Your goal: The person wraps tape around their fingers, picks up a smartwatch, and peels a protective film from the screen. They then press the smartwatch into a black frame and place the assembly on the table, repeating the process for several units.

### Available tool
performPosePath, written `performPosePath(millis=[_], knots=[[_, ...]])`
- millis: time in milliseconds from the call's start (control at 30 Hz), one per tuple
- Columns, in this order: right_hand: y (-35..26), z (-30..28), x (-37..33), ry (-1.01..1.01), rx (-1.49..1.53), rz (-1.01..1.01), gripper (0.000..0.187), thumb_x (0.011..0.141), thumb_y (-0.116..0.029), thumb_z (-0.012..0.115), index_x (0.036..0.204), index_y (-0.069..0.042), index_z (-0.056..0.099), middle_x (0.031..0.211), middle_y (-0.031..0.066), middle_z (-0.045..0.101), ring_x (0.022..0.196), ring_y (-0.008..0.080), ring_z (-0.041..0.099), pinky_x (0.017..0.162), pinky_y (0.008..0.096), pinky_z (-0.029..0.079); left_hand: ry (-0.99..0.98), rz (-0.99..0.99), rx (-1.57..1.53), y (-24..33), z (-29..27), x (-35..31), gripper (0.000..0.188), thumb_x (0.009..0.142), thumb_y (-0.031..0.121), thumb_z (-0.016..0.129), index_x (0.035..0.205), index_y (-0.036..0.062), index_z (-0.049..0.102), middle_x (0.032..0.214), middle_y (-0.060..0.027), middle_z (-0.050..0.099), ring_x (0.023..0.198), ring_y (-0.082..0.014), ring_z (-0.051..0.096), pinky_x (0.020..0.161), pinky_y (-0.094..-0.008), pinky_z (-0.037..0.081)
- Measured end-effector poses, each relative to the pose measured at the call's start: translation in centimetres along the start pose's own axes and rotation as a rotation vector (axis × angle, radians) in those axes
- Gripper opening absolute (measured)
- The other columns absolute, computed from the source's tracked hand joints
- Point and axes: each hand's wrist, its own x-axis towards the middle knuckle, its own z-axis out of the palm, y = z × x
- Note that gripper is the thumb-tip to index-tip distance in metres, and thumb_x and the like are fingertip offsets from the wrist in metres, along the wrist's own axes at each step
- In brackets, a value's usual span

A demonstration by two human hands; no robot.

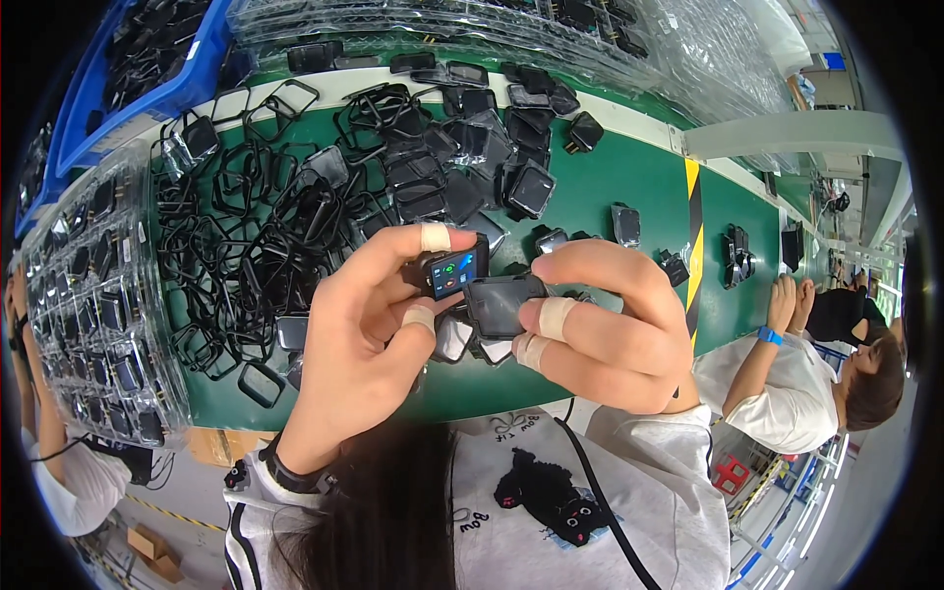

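Between the fingers and thumb of my left hand (354, 344) is a small black smartwatch (452, 274) with its screen lit. My right hand (624, 334) pinches a dark rectangular watch cover (500, 307) with a glossy face, close beside the watch; I cannot tell whether the two touch. Pale tape wraps fingers on both hands. Beyond my hands lies a heap of empty black watch frames (246, 216), running into a pile of dark covers (418, 182). Below the held cover, partly hidden, a few light-faced pieces (454, 337) rest on the green table.
Clear trays of watches (108, 305) stack up at the left, near a blue bin (147, 123). More clear trays (442, 39) line the back. Yellow-black tape (694, 236) crosses the green table (590, 187) on the right, where a co-worker (796, 383) sits.
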Motion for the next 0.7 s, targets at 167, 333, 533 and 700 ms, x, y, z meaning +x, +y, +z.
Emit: performPosePath(millis=[167, 333, 533, 700], knots=[[-0.1, -0.1, 0.0, 0.012, 0.01, 0.004, 0.026, 0.05, -0.004, 0.072, 0.074, -0.001, 0.065, 0.089, 0.0087, 0.058, 0.084, 0.0332, 0.06, 0.06, 0.0368, 0.054, -0.049, -0.006, -0.084, 0.4, -0.1, -0.1, 0.046, 0.078, -0.015, 0.038, 0.121, -0.0045, 0.046, 0.119, -0.0106, 0.053, 0.106, -0.0148, 0.055, 0.092, -0.0286, 0.046], [-0.3, 0.4, 0.1, 0.008, 0.015, -0.013, 0.026, 0.05, -0.003, 0.072, 0.075, -0.001, 0.065, 0.089, 0.0083, 0.058, 0.084, 0.0328, 0.06, 0.061, 0.0368, 0.055, -0.081, -0.013, -0.052, 0.3, 0.0, -0.2, 0.046, 0.076, -0.015, 0.043, 0.12, -0.0052, 0.047, 0.119, -0.0109, 0.053, 0.105, -0.0151, 0.055, 0.09, -0.0279, 0.047], [-0.6, 0.9, 0.0, 0.017, -0.05, -0.057, 0.022, 0.055, -0.002, 0.069, 0.077, -0.002, 0.066, 0.09, 0.0077, 0.058, 0.084, 0.0316, 0.061, 0.062, 0.0364, 0.057, -0.044, -0.001, 0.074, 0.0, 0.3, -0.2, 0.047, 0.073, -0.016, 0.045, 0.118, -0.0038, 0.049, 0.115, -0.0112, 0.056, 0.102, -0.0143, 0.058, 0.089, -0.0278, 0.048], [-0.8, 1.3, 0.2, -0.024, 0.009, -0.026, 0.019, 0.056, 0.0, 0.064, 0.075, -0.002, 0.063, 0.088, 0.0078, 0.058, 0.085, 0.0308, 0.059, 0.063, 0.0369, 0.058, -0.011, -0.007, 0.179, 0.3, 0.5, -0.3, 0.039, 0.073, -0.016, 0.047, 0.107, -0.0016, 0.056, 0.108, -0.0096, 0.06, 0.098, -0.0147, 0.06, 0.086, -0.0274, 0.05]])
